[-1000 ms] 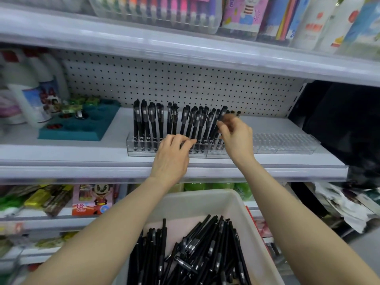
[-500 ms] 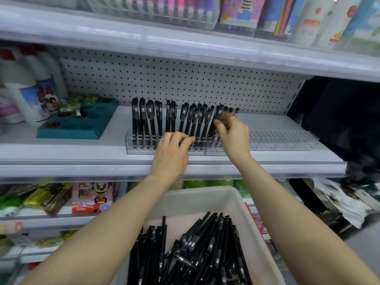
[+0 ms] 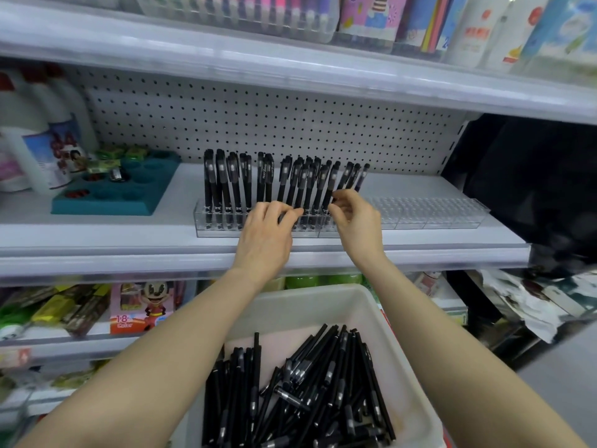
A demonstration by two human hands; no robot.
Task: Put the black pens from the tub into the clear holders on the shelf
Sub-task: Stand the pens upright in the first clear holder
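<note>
Black pens (image 3: 223, 179) upright in clear holders (image 3: 429, 215), more in tub (image 3: 323, 302)

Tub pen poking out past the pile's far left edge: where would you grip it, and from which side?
Probably pinch the pen at its free far end, coming down from above, with fingers on either side of the barrel. That end sticks out beyond its neighbours over the bare floor of the tub, while its near part is packed into the pile.
</note>
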